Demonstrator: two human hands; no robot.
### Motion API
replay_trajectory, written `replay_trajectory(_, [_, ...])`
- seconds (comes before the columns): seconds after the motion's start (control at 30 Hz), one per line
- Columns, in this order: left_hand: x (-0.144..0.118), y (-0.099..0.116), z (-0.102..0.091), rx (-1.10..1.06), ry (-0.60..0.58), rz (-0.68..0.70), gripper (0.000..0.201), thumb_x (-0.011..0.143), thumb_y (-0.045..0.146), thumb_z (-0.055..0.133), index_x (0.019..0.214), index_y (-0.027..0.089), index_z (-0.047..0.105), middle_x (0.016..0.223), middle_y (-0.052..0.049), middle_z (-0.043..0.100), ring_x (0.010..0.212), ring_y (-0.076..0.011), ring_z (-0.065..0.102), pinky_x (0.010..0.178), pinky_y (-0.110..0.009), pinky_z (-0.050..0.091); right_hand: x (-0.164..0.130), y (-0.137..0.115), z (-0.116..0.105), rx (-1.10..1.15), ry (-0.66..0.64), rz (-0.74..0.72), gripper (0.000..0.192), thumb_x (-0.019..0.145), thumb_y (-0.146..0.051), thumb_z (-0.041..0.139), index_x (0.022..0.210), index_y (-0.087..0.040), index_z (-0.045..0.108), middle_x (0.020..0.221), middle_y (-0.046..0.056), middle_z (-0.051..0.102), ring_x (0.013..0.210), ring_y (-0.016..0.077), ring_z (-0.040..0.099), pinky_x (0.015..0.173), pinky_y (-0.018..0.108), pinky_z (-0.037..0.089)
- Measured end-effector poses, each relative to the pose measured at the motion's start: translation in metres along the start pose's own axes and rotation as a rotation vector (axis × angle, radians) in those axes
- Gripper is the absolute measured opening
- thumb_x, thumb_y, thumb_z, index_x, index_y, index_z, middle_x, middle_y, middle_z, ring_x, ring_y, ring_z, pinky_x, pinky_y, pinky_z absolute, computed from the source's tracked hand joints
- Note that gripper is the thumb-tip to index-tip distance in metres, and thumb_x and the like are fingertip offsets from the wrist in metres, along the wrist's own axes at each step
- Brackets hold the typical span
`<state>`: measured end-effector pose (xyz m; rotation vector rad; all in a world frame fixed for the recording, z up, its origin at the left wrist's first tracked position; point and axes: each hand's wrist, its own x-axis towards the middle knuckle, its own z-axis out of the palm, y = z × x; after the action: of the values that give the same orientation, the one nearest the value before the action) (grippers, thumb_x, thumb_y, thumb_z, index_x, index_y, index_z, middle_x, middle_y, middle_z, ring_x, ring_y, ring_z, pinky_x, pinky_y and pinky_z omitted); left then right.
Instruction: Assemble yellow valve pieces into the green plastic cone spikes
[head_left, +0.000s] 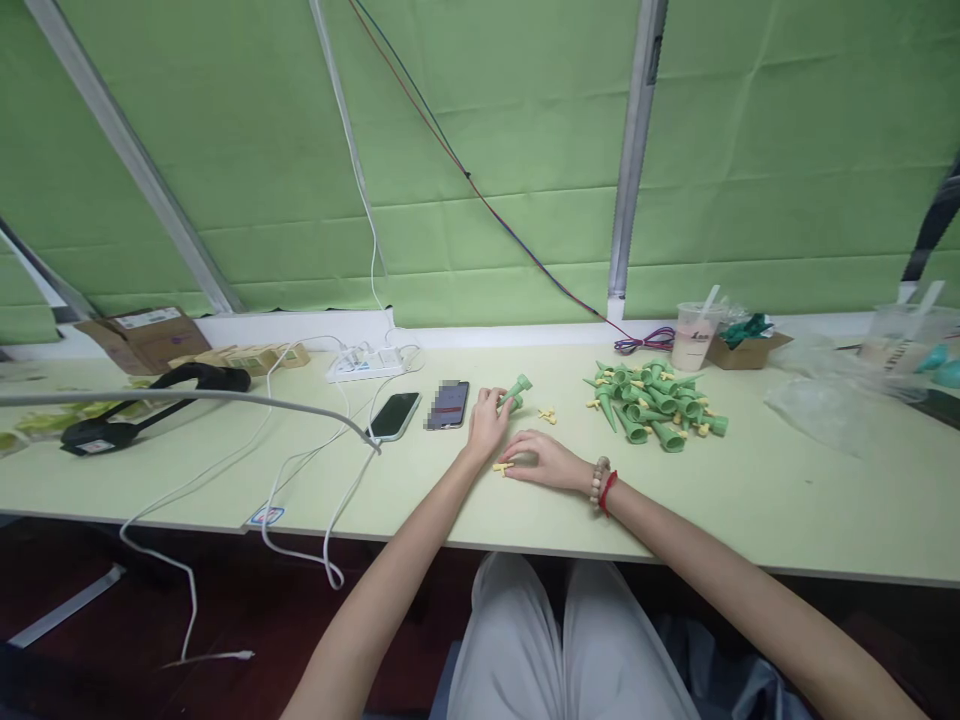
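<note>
My left hand (488, 422) is closed around a small green cone-shaped plastic piece (520, 384), whose flared end points up and away. Just to the right and nearer to me, my right hand (550, 460) pinches a small yellow plastic piece (501, 467) at the tabletop. Beyond the hands lie a few more small yellow pieces (549, 415). To their right is a heap of green cones (651, 398), many with yellow pieces on or among them.
Two phones, one dark (395, 415) and one with a lit screen (450, 404), lie left of my hands. White cables (285, 470) run from a power strip (365, 364) over the table edge. A drink cup (693, 336), small box (746, 350) and plastic bag (817, 410) stand right.
</note>
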<state>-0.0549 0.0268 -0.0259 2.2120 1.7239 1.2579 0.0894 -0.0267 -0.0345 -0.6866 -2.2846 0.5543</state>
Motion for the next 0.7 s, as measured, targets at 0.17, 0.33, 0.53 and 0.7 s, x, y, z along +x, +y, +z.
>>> replay_trajectory(0.17, [0.0, -0.002, 0.001, 0.132, -0.036, 0.006, 0.025, 0.08, 0.035, 0.05, 0.089, 0.018, 0.067, 0.093, -0.006, 0.055, 0.081, -0.016, 0.055, 0.074, -0.028, 0.041, 0.0, 0.001, -0.005, -0.083, 0.051, 0.064, 0.01, 0.075, -0.027, 0.062, 0.077, -0.021, 0.069, 0.08, 0.002, 0.066, 0.083, 0.0156, 0.057, 0.076, 0.028, 0.042])
replay_trajectory(0.33, [0.0, -0.004, 0.002, 0.188, -0.049, 0.017, 0.024, 0.077, 0.032, 0.054, 0.09, 0.019, 0.069, 0.091, -0.006, 0.057, 0.086, -0.0171, 0.055, 0.078, -0.028, 0.04, -0.003, 0.009, -0.019, -0.264, 0.131, 0.261, 0.009, 0.073, -0.024, 0.06, 0.077, -0.022, 0.068, 0.076, 0.0, 0.066, 0.071, 0.0136, 0.058, 0.063, 0.024, 0.039])
replay_trajectory(0.53, [0.001, -0.004, 0.003, 0.224, -0.085, -0.009, 0.024, 0.076, 0.031, 0.053, 0.089, 0.019, 0.069, 0.081, -0.006, 0.06, 0.08, -0.0181, 0.055, 0.071, -0.028, 0.039, -0.005, 0.023, -0.028, -0.343, 0.251, 0.486, 0.011, 0.072, -0.021, 0.057, 0.076, -0.023, 0.067, 0.073, -0.002, 0.067, 0.063, 0.0117, 0.058, 0.054, 0.022, 0.034])
replay_trajectory(0.7, [-0.002, 0.0, 0.001, 0.229, -0.119, -0.009, 0.027, 0.072, 0.023, 0.055, 0.099, 0.02, 0.061, 0.074, -0.003, 0.061, 0.08, -0.0192, 0.055, 0.07, -0.028, 0.037, -0.006, 0.023, -0.029, -0.415, 0.225, 0.5, 0.022, 0.074, -0.011, 0.05, 0.077, -0.023, 0.068, 0.086, 0.001, 0.066, 0.072, 0.0133, 0.058, 0.057, 0.023, 0.035])
